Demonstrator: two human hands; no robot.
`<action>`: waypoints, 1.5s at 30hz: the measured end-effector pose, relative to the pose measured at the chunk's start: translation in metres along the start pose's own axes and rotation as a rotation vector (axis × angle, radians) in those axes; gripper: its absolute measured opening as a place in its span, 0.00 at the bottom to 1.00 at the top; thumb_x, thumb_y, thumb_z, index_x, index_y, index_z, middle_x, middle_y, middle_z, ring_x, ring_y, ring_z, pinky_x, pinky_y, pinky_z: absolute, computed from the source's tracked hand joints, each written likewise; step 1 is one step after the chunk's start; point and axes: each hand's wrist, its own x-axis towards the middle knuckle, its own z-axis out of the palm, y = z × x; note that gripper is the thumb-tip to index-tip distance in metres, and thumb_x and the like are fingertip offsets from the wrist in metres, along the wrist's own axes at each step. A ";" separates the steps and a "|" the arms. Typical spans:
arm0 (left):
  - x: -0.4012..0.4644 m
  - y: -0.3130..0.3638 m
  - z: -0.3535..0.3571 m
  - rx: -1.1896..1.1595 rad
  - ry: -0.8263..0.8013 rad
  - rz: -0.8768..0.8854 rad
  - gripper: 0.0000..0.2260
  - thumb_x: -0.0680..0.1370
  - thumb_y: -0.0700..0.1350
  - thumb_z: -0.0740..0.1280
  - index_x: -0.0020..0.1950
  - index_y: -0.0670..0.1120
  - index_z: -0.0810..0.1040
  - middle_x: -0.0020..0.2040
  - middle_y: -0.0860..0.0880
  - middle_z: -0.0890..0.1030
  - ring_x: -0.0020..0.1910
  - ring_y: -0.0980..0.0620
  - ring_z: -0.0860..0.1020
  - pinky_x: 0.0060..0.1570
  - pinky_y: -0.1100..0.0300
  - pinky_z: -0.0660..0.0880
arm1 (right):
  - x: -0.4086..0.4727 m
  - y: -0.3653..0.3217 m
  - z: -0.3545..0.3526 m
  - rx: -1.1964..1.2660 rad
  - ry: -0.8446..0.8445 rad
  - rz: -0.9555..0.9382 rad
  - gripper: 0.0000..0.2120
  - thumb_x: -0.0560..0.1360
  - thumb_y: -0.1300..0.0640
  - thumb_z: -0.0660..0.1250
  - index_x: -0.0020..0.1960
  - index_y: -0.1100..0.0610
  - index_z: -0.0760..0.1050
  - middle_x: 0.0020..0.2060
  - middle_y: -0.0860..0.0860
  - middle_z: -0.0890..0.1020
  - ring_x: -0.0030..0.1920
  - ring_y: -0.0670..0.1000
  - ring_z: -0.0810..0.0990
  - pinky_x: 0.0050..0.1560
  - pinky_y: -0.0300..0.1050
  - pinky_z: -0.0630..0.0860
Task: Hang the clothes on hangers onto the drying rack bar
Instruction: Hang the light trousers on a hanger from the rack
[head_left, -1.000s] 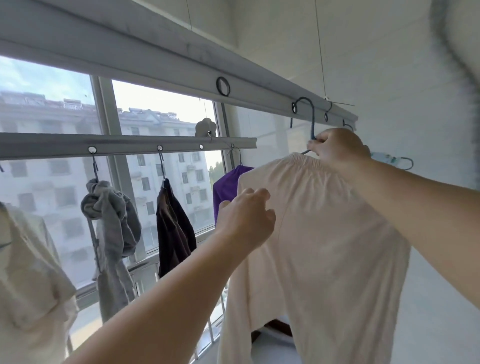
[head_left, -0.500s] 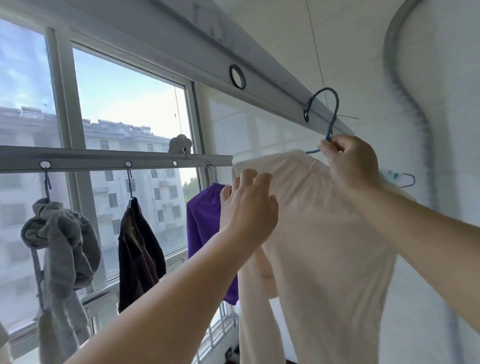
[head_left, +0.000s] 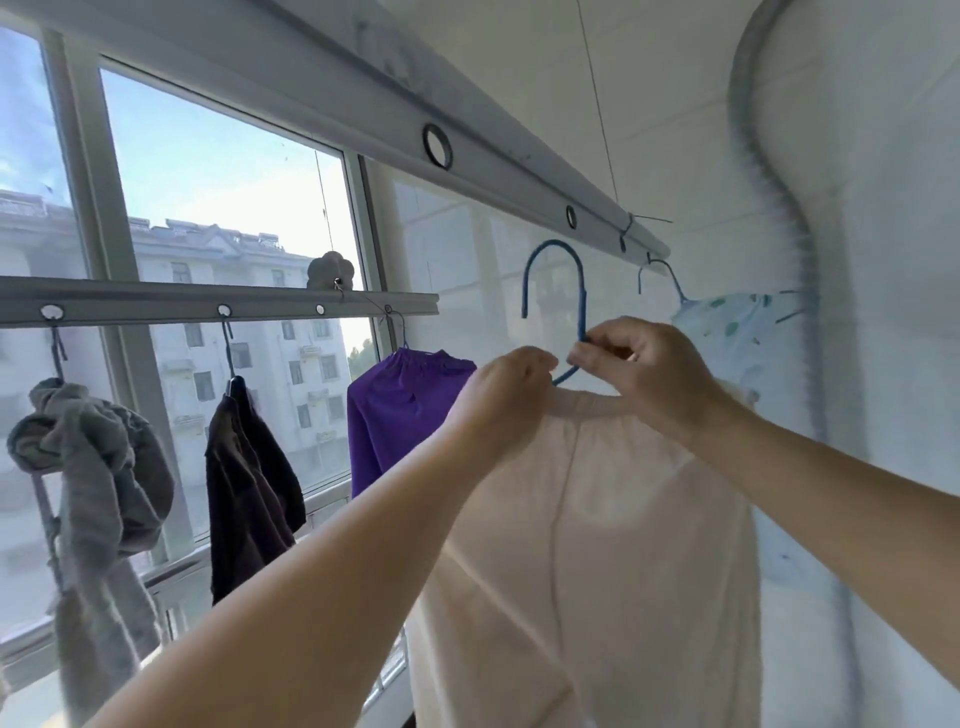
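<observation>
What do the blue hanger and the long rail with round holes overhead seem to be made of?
The blue hanger looks like thin wire in a matte blue coating: slim, evenly bent hook. The rail looks like grey painted or anodised metal, probably aluminium: straight flat faces, dull sheen, ringed holes. The cream garment looks like soft knit fabric.

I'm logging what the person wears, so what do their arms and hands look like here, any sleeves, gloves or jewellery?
Both forearms are bare as far as the frame shows, with no sleeves in view. The left hand and right hand wear no gloves, and no rings, watch or bracelet are visible.
</observation>
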 end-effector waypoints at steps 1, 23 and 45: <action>-0.004 -0.001 -0.002 -0.158 -0.099 -0.080 0.17 0.77 0.47 0.58 0.62 0.43 0.75 0.54 0.49 0.79 0.53 0.52 0.76 0.49 0.73 0.70 | -0.003 -0.002 0.000 0.004 -0.048 -0.021 0.06 0.74 0.55 0.67 0.39 0.52 0.79 0.33 0.47 0.78 0.34 0.42 0.73 0.37 0.33 0.67; -0.167 -0.046 -0.095 0.354 -0.126 -0.438 0.29 0.78 0.60 0.50 0.27 0.40 0.68 0.26 0.46 0.68 0.23 0.54 0.66 0.31 0.62 0.66 | -0.079 -0.051 0.049 -0.187 -0.706 -0.191 0.12 0.77 0.53 0.62 0.38 0.59 0.74 0.30 0.50 0.77 0.31 0.46 0.73 0.33 0.37 0.67; -0.302 -0.033 -0.210 0.613 0.016 -0.295 0.12 0.77 0.46 0.63 0.60 0.47 0.76 0.57 0.49 0.80 0.53 0.52 0.78 0.57 0.55 0.74 | -0.126 -0.207 0.118 0.254 -0.555 -0.241 0.10 0.75 0.56 0.65 0.40 0.62 0.76 0.33 0.58 0.80 0.30 0.49 0.72 0.35 0.42 0.70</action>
